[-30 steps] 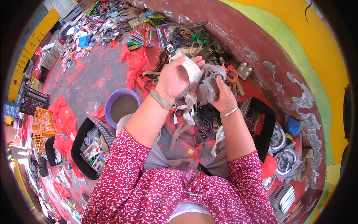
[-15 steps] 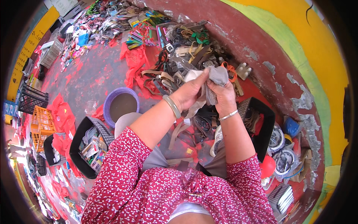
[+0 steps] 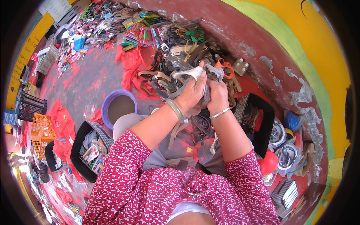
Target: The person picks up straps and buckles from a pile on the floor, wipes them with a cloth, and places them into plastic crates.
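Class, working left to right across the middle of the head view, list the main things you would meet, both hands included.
Orange crate, purple basin, left hand, right hand, black bin, blue bundle.

Your crimson top [image 3: 123,168] carries small white marks; your cloth [image 3: 215,72] is grey, the basin [image 3: 104,108] purple, the crate [image 3: 40,134] orange.

The person wears a crimson top [image 3: 161,191] scattered with small white leaf-like marks, its loose sleeves [image 3: 137,152] ending near the elbows, a white inner garment [image 3: 187,207] at the neckline, grey trousers [image 3: 153,160], a thick, smooth, pale bangle [image 3: 175,111] on the left wrist [image 3: 181,104] and a slim silvery bracelet [image 3: 220,113] on the right wrist [image 3: 217,106].
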`<state>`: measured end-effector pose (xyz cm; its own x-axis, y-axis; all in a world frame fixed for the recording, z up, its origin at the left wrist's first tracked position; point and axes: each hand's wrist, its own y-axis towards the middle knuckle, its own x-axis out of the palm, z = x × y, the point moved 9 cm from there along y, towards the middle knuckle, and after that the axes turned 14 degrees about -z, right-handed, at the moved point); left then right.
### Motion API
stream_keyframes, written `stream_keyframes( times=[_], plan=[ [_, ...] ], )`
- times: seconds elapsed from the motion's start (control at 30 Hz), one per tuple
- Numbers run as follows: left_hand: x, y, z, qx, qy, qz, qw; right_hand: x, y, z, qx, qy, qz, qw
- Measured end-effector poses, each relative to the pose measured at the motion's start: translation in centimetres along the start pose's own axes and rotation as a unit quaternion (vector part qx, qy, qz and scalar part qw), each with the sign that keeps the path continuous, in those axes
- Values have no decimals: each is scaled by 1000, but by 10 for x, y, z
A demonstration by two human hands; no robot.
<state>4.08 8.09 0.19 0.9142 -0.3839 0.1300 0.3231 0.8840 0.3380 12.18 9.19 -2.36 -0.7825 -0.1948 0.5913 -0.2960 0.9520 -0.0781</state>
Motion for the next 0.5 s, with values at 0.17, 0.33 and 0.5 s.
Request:
stream_keyframes(
  times=[0.17,0.33,0.5],
  plan=[
    [3,-1,-4,-19,-13,-30,999,-13,8,10,27,29,8,999],
    [15,0,29,59,-42,-40,997,-92,29,21,47,90,131,986],
    [-31,-4,8,-67,-436,89,893,-73,18,-39,32,-42,52,997]
  ],
)
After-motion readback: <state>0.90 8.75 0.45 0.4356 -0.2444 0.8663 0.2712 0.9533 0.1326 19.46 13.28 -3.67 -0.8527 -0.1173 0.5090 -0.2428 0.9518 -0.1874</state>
